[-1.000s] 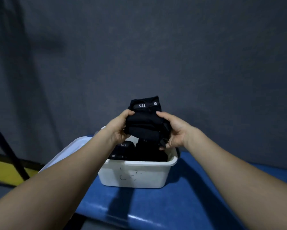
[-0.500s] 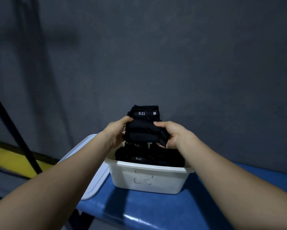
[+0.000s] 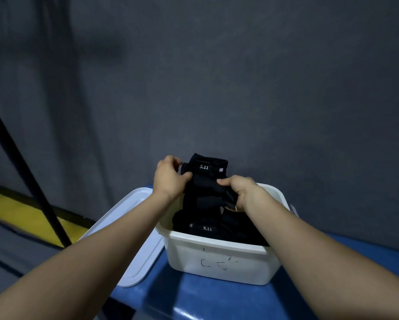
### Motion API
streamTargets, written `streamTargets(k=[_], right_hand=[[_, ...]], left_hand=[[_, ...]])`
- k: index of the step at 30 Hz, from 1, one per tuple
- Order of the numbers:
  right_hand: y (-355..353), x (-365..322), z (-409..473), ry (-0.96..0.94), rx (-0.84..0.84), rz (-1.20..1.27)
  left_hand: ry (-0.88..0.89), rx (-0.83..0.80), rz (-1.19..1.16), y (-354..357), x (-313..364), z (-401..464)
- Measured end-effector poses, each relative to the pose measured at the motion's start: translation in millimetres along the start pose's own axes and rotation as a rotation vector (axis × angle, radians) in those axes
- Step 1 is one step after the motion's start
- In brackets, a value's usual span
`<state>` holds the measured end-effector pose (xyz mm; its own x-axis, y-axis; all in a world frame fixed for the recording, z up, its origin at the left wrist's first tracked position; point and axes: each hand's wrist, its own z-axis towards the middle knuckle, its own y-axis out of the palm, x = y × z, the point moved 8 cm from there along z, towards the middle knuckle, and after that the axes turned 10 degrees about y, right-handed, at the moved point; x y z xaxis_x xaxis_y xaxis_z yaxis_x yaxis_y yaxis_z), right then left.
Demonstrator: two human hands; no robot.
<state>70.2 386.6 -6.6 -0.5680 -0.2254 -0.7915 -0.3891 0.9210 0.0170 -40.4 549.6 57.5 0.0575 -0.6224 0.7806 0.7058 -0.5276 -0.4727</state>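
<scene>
**Both hands on a black bundle above the white bin**

The left hand [image 3: 168, 179] and the right hand [image 3: 242, 192] grip a black fabric bundle [image 3: 205, 183] between them, holding it up just over the open white bin [image 3: 217, 257]. The left hand's thumb presses on the bundle's front and its fingers curl round the upper left edge. The right hand clutches the lower right side, thumb laid across the top, and a small strap end pokes out beside its fingers.

Directly below the hands, the bin is packed with more black fabric pieces [image 3: 228, 227], heaped to the rim under the right wrist. A white lid [image 3: 124, 227] lies flat under the left forearm, touching the bin's left wall and jutting past the edge of the blue table [image 3: 193, 296]. Farther out beyond the left arm, a black pole [image 3: 25, 172] slants across a yellow strip [image 3: 20, 211] on the floor. A grey wall [image 3: 217, 77] rises close behind the hands.

The bundle's top band reads "5.11" in white, with a tiny square tag to its right. The same "5.11" shows on a piece in the bin. The bin's front carries a black marker scribble [image 3: 217, 263] that I cannot read.
</scene>
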Motion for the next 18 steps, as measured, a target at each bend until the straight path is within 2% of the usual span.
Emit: streamTargets(k=[2, 5, 8, 11, 14, 18], right_hand=[[-0.6, -1.2, 0.3, -0.004, 0.024, -0.025], [-0.2, 5.5, 3.7, 0.026, 0.027, -0.063], [1.3, 24.7, 8.0, 0.11, 0.027, -0.15], [2.3, 29.1, 12.0, 0.131, 0.01, -0.129], [8.4, 25.3, 9.6, 0.103, -0.045, -0.091], [8.3, 25.5, 2.7, 0.049, 0.003, -0.257]], left_hand=[[0.139, 0.0, 0.02, -1.0, 11.9, -3.0], [0.235, -0.041, 0.054, 2.5, 17.0, -8.3], [0.186, -0.107, 0.07, 8.1, 4.2, -10.2], [0.132, -0.144, 0.116, 8.6, -4.7, -10.5], [0.127, -0.077, 0.174, -2.3, -2.6, -6.1], [0.137, -0.15, 0.361, 2.2, -1.5, -8.1]])
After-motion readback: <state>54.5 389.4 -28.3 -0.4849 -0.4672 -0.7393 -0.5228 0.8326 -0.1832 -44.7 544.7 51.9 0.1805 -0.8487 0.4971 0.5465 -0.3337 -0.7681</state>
